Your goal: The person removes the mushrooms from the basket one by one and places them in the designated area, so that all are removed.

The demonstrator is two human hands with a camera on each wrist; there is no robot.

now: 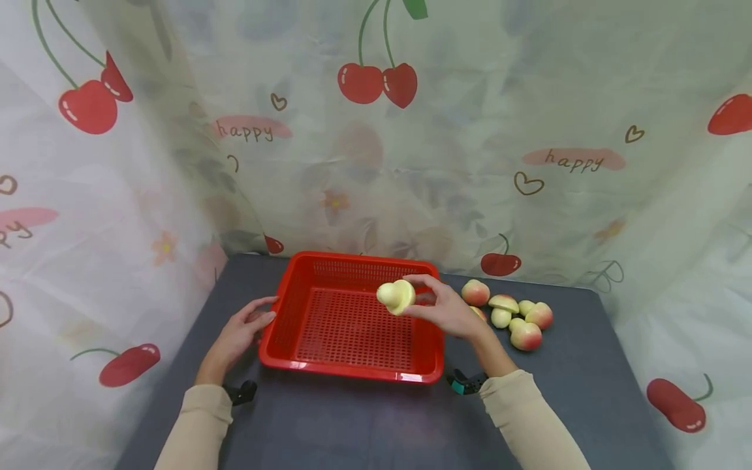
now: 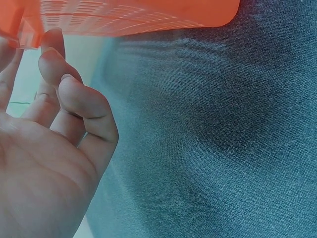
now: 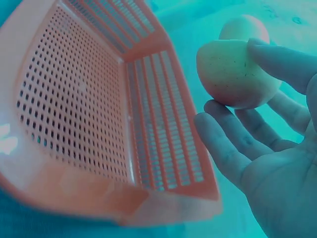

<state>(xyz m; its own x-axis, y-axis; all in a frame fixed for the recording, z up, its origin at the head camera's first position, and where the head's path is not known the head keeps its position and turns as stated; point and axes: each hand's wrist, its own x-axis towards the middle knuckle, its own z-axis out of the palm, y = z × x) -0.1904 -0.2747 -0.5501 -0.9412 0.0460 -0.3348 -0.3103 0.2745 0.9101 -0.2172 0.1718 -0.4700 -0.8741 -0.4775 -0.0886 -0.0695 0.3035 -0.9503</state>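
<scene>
My right hand (image 1: 449, 312) pinches a toy mushroom (image 1: 395, 297) between thumb and fingers, over the right part of a red plastic basket (image 1: 352, 374). Its pale stem and yellow underside show in the head view; in the right wrist view, its rounded, reddish cap (image 3: 237, 74) is beside the basket's slotted wall (image 3: 166, 119). At the basket's left rim lies my left hand (image 1: 237, 336), fingertips touching the edge. Loosely bent fingers (image 2: 91, 106) show below the basket side (image 2: 163, 17) in the left wrist view.
Several more mushrooms (image 1: 527, 335), with red-and-yellow caps and pale stems, lie to the right of the basket, partly behind my right hand. A dark grey cloth (image 1: 564, 391) covers the table. Cherry-printed curtains (image 1: 446, 150) hang behind and at both sides.
</scene>
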